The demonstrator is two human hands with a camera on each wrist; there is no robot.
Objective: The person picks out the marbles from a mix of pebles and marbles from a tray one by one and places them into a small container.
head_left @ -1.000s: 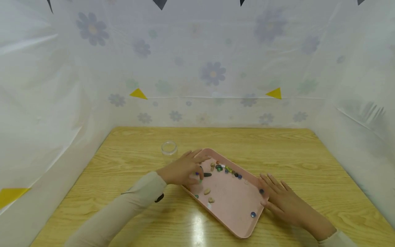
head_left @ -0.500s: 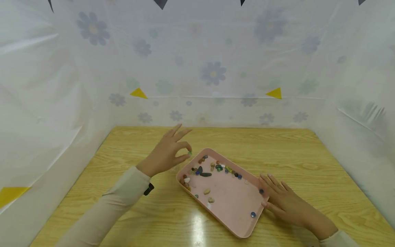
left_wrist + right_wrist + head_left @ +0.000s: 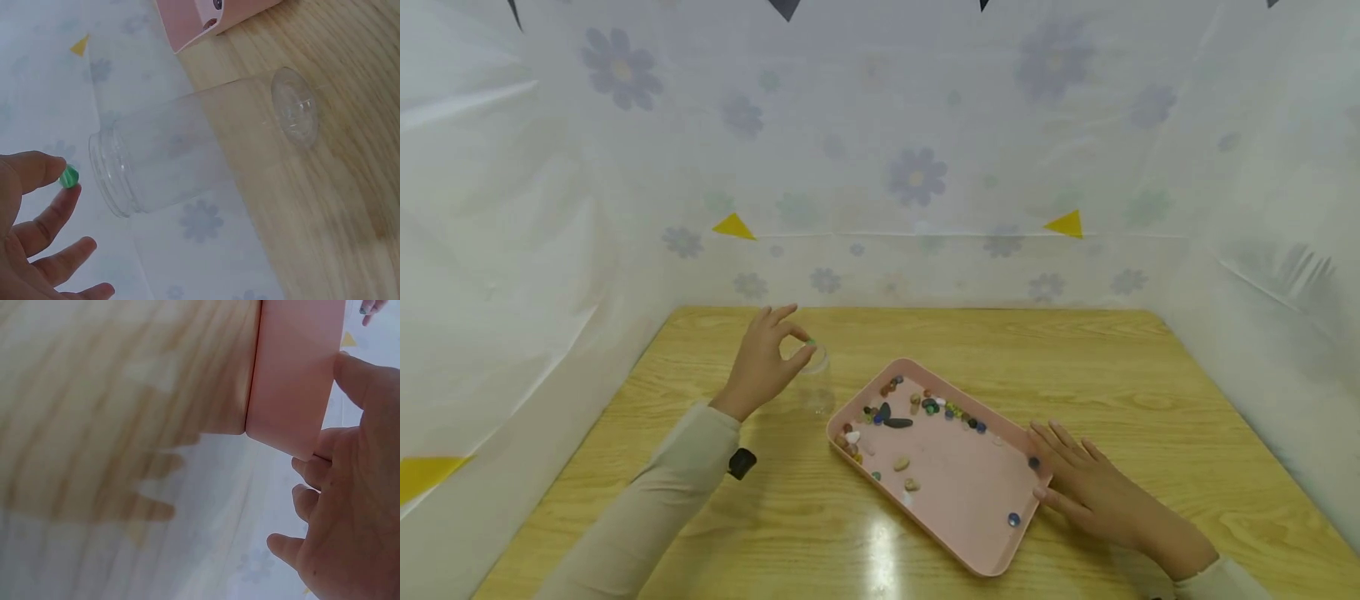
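A small shiny green stone (image 3: pixel 70 177) is pinched between the thumb and index finger of my left hand (image 3: pixel 760 362), the other fingers spread apart. It hovers just off the mouth of a clear jar (image 3: pixel 187 150), which stands upright on the table left of the pink tray (image 3: pixel 958 508). In the head view the jar is faint and part of its rim is behind the fingertips. My right hand (image 3: pixel 1097 496) lies with extended fingers against the tray's right end, the thumb touching the rim in the right wrist view.
Several small stones line the tray's far and left sides, with two dark oblong pieces (image 3: pixel 897 423) among them. A blue stone (image 3: pixel 1014 519) sits near the right corner. Pale flowered sheeting (image 3: pixel 917 179) encloses the wooden table (image 3: pixel 1075 358) at the back and sides.
My left hand has picked the green stone out of the tray, lifted it and carried it left to the jar's mouth. The right hand and the tray have stayed in place.
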